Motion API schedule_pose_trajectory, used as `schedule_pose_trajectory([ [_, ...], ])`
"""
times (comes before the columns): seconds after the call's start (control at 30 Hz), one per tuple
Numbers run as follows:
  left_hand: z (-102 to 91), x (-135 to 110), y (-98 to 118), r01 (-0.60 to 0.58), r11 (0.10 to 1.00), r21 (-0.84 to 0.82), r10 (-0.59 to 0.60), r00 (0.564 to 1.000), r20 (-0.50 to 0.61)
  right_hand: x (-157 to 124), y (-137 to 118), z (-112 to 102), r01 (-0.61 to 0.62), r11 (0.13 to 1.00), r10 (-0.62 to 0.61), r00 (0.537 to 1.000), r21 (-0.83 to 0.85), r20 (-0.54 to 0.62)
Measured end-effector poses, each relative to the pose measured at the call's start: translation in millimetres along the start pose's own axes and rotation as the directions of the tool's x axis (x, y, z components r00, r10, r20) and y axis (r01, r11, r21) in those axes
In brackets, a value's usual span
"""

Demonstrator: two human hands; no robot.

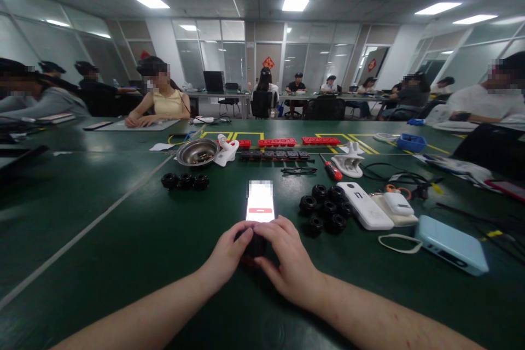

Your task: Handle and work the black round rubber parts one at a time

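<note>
Black wheel-like part sat between both hands, on or just above the desk, just short of a lit phone. Left hand pinched it, thumb over the near side; right hand curled round the other side, fingers meeting the left's on top. Underside hidden; desk contact could not be told. Judged risk: uneven squeeze might tip the part out and knock the phone; a roll rightward might lose it among the loose black pieces.
</note>
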State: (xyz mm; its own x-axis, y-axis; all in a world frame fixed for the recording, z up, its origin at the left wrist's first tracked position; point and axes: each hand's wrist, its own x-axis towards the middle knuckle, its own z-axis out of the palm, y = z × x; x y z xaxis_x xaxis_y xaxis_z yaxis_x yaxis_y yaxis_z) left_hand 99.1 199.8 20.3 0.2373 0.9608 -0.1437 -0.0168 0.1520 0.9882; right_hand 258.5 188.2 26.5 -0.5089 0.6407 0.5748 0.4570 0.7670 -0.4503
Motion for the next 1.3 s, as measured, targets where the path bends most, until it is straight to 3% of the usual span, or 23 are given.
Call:
schedule_pose_trajectory([
  [0.17,1.0,-4.2,4.4,-0.038,0.997,0.062,0.045,0.992,-0.116,0.0,1.2,1.6,-0.192,0.981,0.190,0.981,-0.036,-0.049],
  [0.23,0.7,-5.2,3.7,-0.067,0.996,0.064,0.074,0.991,-0.116,-0.3,3.0,2.5,-0.238,0.971,0.237,0.970,-0.027,-0.057],
  [0.5,-1.1,1.3,-4.0,-0.002,1.000,0.005,0.002,1.000,-0.019,2.5,-1.1,-3.1,-0.068,0.996,0.069,0.998,0.062,-0.008],
  [0.63,1.8,-1.6,1.9,0.003,0.999,0.033,0.000,0.997,-0.076,1.2,-0.6,-1.1,-0.138,0.990,0.139,0.989,0.021,-0.041],
  [0.73,3.1,-4.2,4.3,-0.006,0.999,0.036,0.007,0.999,-0.043,-0.7,2.2,1.8,-0.212,0.977,0.213,0.976,0.023,-0.053],
  [0.93,1.5,-2.4,0.7,0.030,1.000,-0.008,-0.030,0.999,-0.037,-0.1,-0.3,0.1,-0.041,0.997,0.042,0.999,0.060,-0.015],
  [1.17,-1.0,-2.6,-2.9,-0.052,0.999,0.011,0.052,0.997,-0.055,-0.6,1.0,1.2,-0.229,0.973,0.230,0.972,0.016,-0.044],
  [1.3,0.7,-0.9,-0.6,-0.008,1.000,-0.001,0.008,1.000,-0.019,0.9,0.6,-0.4,-0.106,0.993,0.107,0.994,0.046,-0.014],
])
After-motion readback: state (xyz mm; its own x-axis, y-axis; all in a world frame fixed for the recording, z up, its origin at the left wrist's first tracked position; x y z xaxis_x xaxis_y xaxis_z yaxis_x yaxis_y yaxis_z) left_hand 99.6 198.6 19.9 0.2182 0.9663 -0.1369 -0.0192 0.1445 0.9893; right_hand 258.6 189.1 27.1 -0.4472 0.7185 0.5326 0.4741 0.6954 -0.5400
